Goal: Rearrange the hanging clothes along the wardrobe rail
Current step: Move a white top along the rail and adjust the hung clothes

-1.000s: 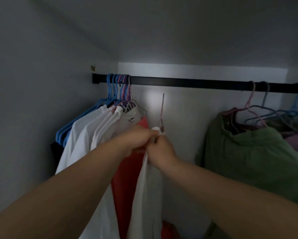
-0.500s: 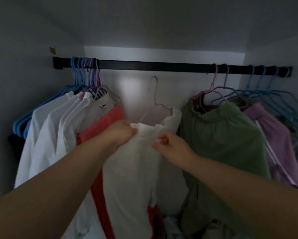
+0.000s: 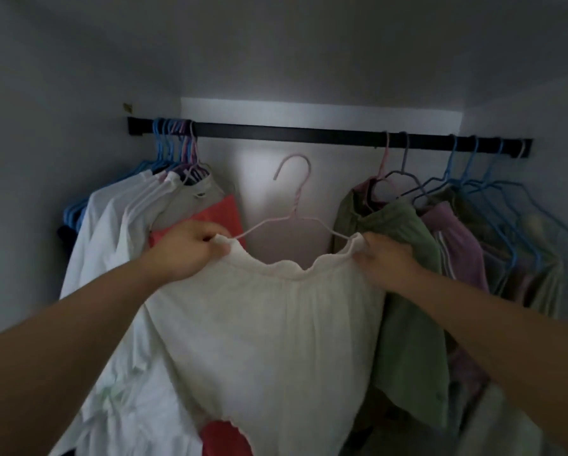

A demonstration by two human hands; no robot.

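So on my feed the left hand (image 3: pixel 190 250) has its fingers curled round the left shoulder of a white garment (image 3: pixel 269 327), pinching the fabric right at the end of the neckline, and the right hand (image 3: pixel 383 260) is doing the same on the other shoulder — both properly gripping, nothing loose. The garment is stretched wide between the two hands and hangs down below them, with its scalloped neckline sagging in the middle. It sits on a pale pink hanger (image 3: pixel 294 199) whose wire arms run out to each hand; the hook rises above the gap between the hands and stops short of the black rail (image 3: pixel 292 133), so it isn't hooked on. The rail runs across above both hands, with a bare stretch directly over the hanger. Left of the left hand there's a bunch of white shirts (image 3: pixel 111 232) packed together on blue hangers (image 3: pixel 164 143), plus a red garment (image 3: pixel 216 213) just behind that hand. Just beside the right hand hangs a green garment (image 3: pixel 404 291), then a purple one (image 3: pixel 453 241) further right, and beyond those more blue hangers — too dim out there to tell what's on them.
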